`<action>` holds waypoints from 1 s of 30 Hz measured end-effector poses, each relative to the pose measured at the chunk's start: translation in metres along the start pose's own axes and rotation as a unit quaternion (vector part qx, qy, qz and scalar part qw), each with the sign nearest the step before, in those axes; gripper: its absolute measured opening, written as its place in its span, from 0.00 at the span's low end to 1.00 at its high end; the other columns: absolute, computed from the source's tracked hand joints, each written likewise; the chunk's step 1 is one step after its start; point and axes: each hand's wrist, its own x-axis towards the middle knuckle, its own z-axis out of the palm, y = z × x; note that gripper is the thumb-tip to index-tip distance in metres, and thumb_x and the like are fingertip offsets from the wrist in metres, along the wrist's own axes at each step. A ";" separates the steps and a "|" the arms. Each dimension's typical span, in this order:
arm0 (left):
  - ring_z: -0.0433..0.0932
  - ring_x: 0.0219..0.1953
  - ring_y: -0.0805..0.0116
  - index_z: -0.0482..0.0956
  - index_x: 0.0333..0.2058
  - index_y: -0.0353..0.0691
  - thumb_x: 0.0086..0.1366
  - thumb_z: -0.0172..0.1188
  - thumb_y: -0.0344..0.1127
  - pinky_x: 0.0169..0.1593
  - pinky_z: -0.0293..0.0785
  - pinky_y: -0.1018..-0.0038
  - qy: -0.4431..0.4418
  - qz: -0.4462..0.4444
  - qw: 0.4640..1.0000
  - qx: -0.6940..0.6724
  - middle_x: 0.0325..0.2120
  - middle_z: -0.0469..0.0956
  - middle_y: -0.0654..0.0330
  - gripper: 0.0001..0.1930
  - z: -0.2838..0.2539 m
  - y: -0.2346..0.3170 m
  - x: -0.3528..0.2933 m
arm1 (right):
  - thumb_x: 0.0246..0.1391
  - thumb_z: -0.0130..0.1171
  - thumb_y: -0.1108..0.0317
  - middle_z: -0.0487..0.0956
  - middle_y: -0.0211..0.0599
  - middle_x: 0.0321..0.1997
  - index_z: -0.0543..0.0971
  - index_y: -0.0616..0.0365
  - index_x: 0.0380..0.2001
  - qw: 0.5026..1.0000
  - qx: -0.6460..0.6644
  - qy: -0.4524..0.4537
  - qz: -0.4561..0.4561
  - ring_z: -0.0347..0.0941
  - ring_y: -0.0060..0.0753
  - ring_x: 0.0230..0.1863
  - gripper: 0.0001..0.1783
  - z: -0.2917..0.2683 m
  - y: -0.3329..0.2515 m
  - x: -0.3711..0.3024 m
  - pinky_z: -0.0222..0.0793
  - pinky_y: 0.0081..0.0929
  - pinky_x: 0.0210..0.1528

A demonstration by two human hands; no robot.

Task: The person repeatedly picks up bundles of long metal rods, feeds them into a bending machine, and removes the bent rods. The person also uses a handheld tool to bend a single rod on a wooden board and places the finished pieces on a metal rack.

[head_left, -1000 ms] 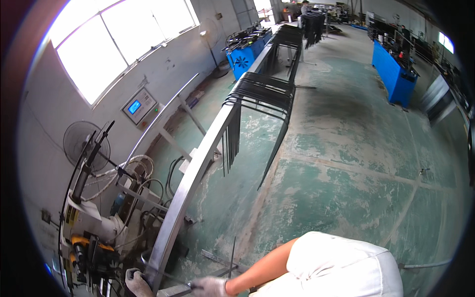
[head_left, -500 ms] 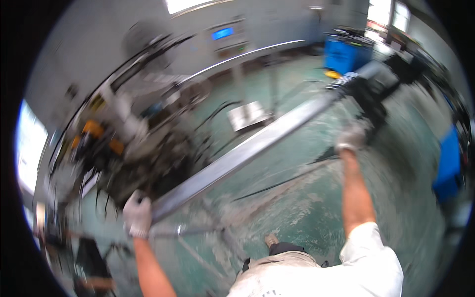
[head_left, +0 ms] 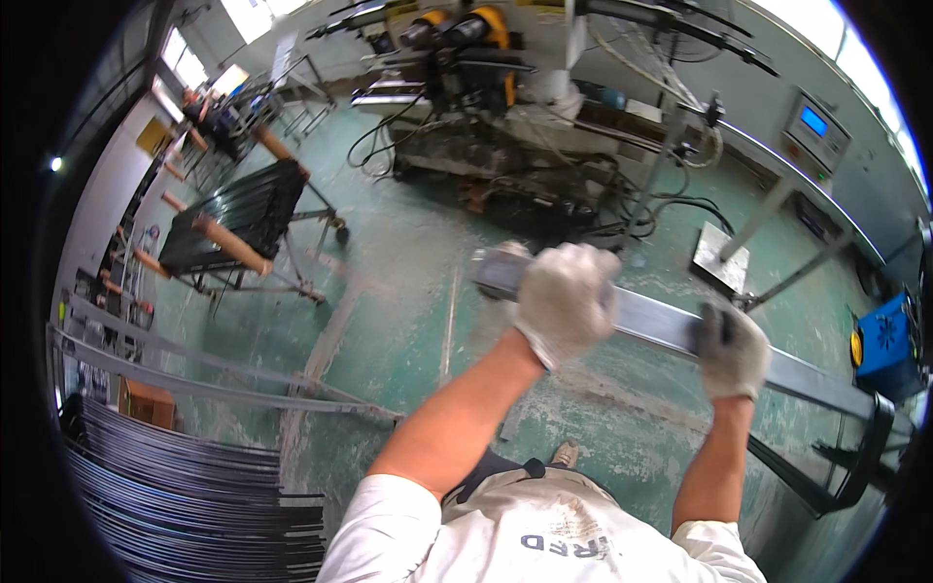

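Note:
A long, silvery rectangular metal bar (head_left: 656,321) slants across in front of me, its far-left end (head_left: 501,272) jutting past my left hand. My left hand (head_left: 569,296), in a pale knit glove, is wrapped round the bar close to that end. Farther right, my right hand (head_left: 734,355), in a glove with dark-stained fingertips, closes over the same bar. Beyond it, a black angular bracket (head_left: 880,432) meets the bar near the right rim. The undersides of both grips are hidden.
Machinery with orange-yellow motors (head_left: 476,27) and trailing cables stands ahead. At left is a wheeled rack (head_left: 238,219) with black strips and brown padded posts. Long dark rods (head_left: 185,486) lie stacked lower left. A blue bin (head_left: 886,340) stands at right; a white base plate (head_left: 721,255) sits on the floor.
My view has swung left, bringing the rack and rods into sight. My hands are closer together, and the right hand now rests on the bar instead of beside the black part.

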 end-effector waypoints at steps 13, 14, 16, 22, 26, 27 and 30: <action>0.84 0.58 0.42 0.85 0.49 0.43 0.61 0.63 0.27 0.65 0.80 0.46 -0.094 0.015 0.977 -0.192 0.52 0.87 0.50 0.17 -0.106 -0.275 -0.124 | 0.77 0.58 0.51 0.88 0.42 0.61 0.86 0.62 0.61 0.948 -0.027 0.239 0.210 0.81 0.42 0.62 0.26 0.058 0.120 -0.010 0.72 0.37 0.67; 0.84 0.55 0.41 0.85 0.47 0.42 0.62 0.62 0.27 0.61 0.81 0.48 -0.139 -0.063 0.968 -0.199 0.49 0.87 0.50 0.14 -0.108 -0.310 -0.139 | 0.79 0.53 0.46 0.86 0.45 0.66 0.85 0.56 0.65 0.955 -0.067 0.260 0.126 0.81 0.47 0.64 0.28 0.060 0.158 -0.023 0.71 0.41 0.69; 0.85 0.49 0.41 0.85 0.44 0.41 0.65 0.59 0.28 0.54 0.82 0.49 -0.174 -0.204 0.939 -0.214 0.42 0.87 0.49 0.10 -0.101 -0.388 -0.182 | 0.81 0.48 0.44 0.81 0.38 0.75 0.82 0.46 0.71 0.869 -0.296 0.360 0.164 0.81 0.49 0.67 0.29 0.062 0.232 -0.073 0.73 0.43 0.69; 0.86 0.46 0.40 0.86 0.42 0.43 0.67 0.58 0.30 0.51 0.82 0.49 -0.151 -0.385 0.896 -0.162 0.41 0.88 0.48 0.09 -0.143 -0.541 -0.224 | 0.77 0.50 0.45 0.86 0.43 0.65 0.84 0.49 0.64 0.944 -0.225 -0.026 0.242 0.84 0.51 0.62 0.27 0.405 -0.010 -0.140 0.78 0.45 0.63; 0.86 0.45 0.43 0.86 0.44 0.42 0.67 0.60 0.28 0.51 0.84 0.53 -0.124 -0.393 0.899 -0.147 0.41 0.87 0.49 0.09 -0.151 -0.647 -0.242 | 0.74 0.54 0.48 0.88 0.46 0.60 0.87 0.52 0.57 0.841 -0.160 -0.461 0.232 0.86 0.52 0.59 0.24 0.595 -0.175 -0.150 0.80 0.46 0.60; 0.86 0.45 0.43 0.86 0.43 0.42 0.67 0.59 0.28 0.51 0.84 0.53 -0.133 -0.403 0.895 -0.136 0.40 0.87 0.48 0.09 -0.163 -0.671 -0.232 | 0.73 0.55 0.49 0.89 0.46 0.59 0.87 0.53 0.55 0.812 -0.160 -0.524 0.201 0.87 0.52 0.58 0.24 0.628 -0.197 -0.144 0.80 0.46 0.59; 0.88 0.45 0.46 0.86 0.45 0.39 0.69 0.61 0.29 0.51 0.85 0.56 -0.109 -0.426 0.895 -0.080 0.41 0.88 0.49 0.09 -0.209 -0.748 -0.215 | 0.70 0.57 0.51 0.91 0.48 0.55 0.90 0.55 0.50 0.751 -0.217 -0.624 -0.006 0.88 0.53 0.56 0.22 0.719 -0.223 -0.084 0.81 0.47 0.57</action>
